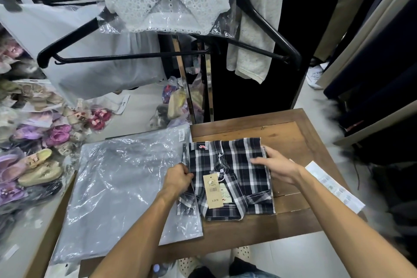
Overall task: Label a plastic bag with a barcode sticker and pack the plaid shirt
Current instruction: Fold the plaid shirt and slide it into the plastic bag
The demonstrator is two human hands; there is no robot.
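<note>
The left hand (179, 178) pinches the left edge of the folded plaid shirt (234, 174), fingers closed on the cloth. The right hand (276, 165) lies open and flat on the shirt's right side, pressing it to the wooden table (293, 133). The shirt's long axis runs near to far. The plastic bag (126, 187) lies flat just left of it, touching, nearer the left hand, with a barcode sticker (181, 135) at its far right corner. Bagging likely means sliding the shirt leftward.

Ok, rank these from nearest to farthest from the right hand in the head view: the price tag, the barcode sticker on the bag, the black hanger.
1. Price tag, just left of the right hand, on the shirt.
2. Barcode sticker, farther left, on the bag's far corner.
3. Black hanger, overhead at the back.
</note>
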